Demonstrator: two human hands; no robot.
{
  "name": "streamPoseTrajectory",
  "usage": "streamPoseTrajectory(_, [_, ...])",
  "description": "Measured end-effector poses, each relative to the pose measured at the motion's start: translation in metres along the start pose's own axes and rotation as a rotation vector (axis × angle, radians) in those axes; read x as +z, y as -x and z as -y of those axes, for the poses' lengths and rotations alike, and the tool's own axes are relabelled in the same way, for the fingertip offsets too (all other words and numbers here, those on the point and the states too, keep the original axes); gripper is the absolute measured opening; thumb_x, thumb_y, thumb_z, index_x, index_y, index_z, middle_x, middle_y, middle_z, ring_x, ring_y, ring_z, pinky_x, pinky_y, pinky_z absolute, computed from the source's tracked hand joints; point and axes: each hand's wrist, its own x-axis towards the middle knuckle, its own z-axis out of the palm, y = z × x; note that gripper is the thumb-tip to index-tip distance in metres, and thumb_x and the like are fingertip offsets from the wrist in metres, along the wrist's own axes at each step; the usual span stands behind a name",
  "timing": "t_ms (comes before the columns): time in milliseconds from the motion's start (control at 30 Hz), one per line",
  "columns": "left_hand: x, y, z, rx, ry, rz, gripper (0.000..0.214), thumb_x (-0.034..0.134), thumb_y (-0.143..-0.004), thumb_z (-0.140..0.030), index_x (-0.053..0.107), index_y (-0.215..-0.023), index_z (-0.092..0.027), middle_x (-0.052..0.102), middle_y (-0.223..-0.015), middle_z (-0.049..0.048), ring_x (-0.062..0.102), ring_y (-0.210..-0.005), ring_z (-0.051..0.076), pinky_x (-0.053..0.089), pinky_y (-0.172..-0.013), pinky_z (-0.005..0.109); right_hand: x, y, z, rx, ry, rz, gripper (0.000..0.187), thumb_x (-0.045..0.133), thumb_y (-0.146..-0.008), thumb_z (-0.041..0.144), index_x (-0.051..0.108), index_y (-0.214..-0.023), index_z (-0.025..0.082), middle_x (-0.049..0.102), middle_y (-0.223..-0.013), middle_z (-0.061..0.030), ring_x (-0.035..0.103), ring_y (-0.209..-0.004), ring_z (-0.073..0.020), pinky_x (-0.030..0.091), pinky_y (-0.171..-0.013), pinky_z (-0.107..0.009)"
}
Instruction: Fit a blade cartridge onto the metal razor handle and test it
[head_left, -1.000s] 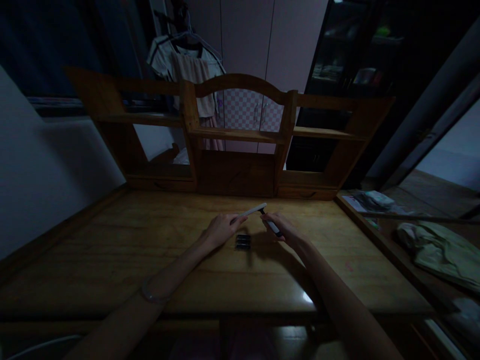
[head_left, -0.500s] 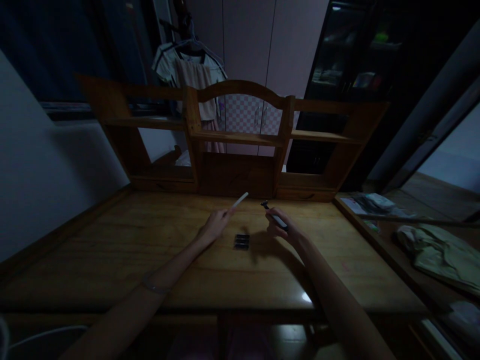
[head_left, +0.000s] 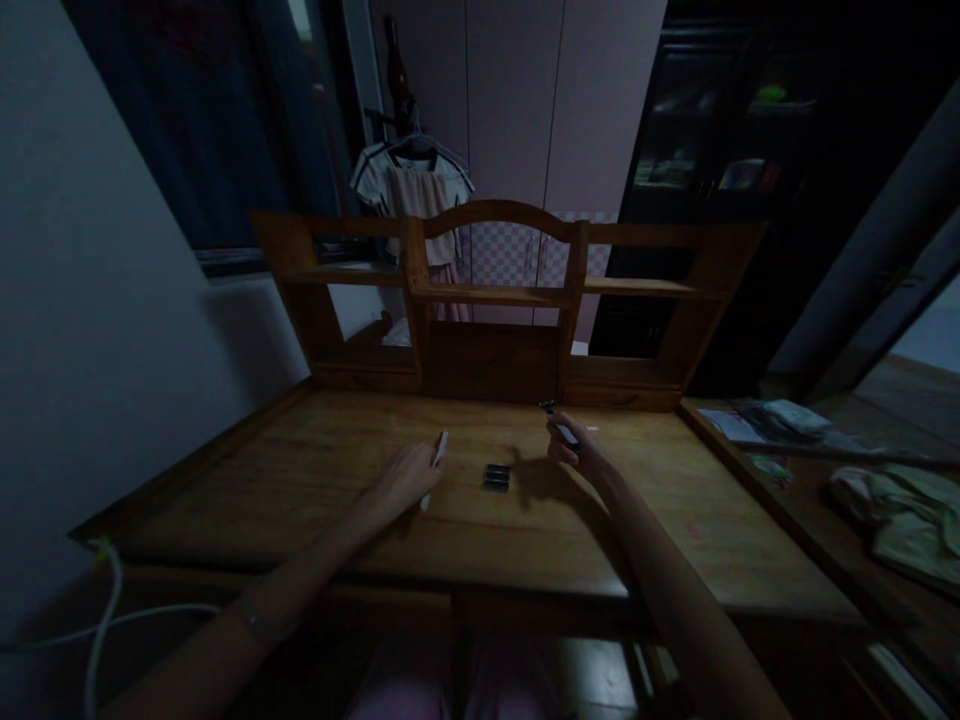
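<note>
My left hand (head_left: 405,474) is low over the left middle of the desk, its fingers closed around a slim whitish stick (head_left: 441,447). One end of the stick shows above the fingers and the other below; I cannot tell whether it touches the wood. Raised over the desk on the other side, my right hand (head_left: 576,447) grips a razor (head_left: 568,436) with a dark and grey handle, its small head pointing up and away. Between the hands lies a small clear pack with dark pieces (head_left: 496,477), perhaps razor cartridges, flat on the wooden desk (head_left: 300,480).
A wooden shelf unit (head_left: 495,295) rises along the desk's back edge. Right of the desk, a lower surface holds papers, a plastic bag (head_left: 796,417) and pale folded cloth (head_left: 919,520). A white cable (head_left: 112,600) hangs by the front left corner. The room is dim.
My left hand has moved left and down toward the desk, turning the stick more upright. My right hand still holds the razor. The whole view has shifted with my head.
</note>
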Motion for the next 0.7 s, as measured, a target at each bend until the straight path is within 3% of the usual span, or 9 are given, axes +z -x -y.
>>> streamPoseTrajectory(200, [-0.005, 0.009, 0.003, -0.005, 0.034, 0.049, 0.034, 0.049, -0.081, -0.043, 0.064, -0.064, -0.018, 0.066, -0.071, 0.0123, 0.062, -0.067, 0.024, 0.036, -0.057, 0.029, -0.006, -0.001, -0.005, -0.005, -0.19, -0.099, 0.035, 0.059, -0.074, 0.045, 0.041, -0.056, 0.021, 0.037, -0.036, 0.0079, 0.031, -0.03, -0.0069, 0.032, -0.039, -0.022])
streamPoseTrajectory(467, [-0.007, 0.017, 0.005, -0.02, 0.049, 0.074, 0.037, 0.051, -0.078, -0.045, 0.059, -0.055, -0.017, 0.062, -0.058, 0.0083, 0.059, -0.057, 0.02, 0.032, -0.051, 0.026, -0.012, -0.004, -0.005, -0.016, -0.266, -0.122, 0.034, 0.062, -0.068, 0.041, 0.04, -0.054, 0.02, 0.042, -0.04, 0.0068, 0.033, -0.032, -0.0054, 0.03, -0.036, -0.02])
streamPoseTrajectory(700, [-0.005, 0.019, 0.007, -0.001, 0.152, 0.094, 0.043, 0.05, -0.078, -0.049, 0.057, -0.051, -0.016, 0.056, -0.05, 0.0048, 0.053, -0.05, 0.016, 0.028, -0.049, 0.024, -0.012, -0.006, -0.011, 0.015, -0.272, -0.134, 0.029, 0.058, -0.072, 0.04, 0.045, -0.056, 0.019, 0.044, -0.039, 0.0057, 0.034, -0.031, -0.0061, 0.03, -0.035, -0.019])
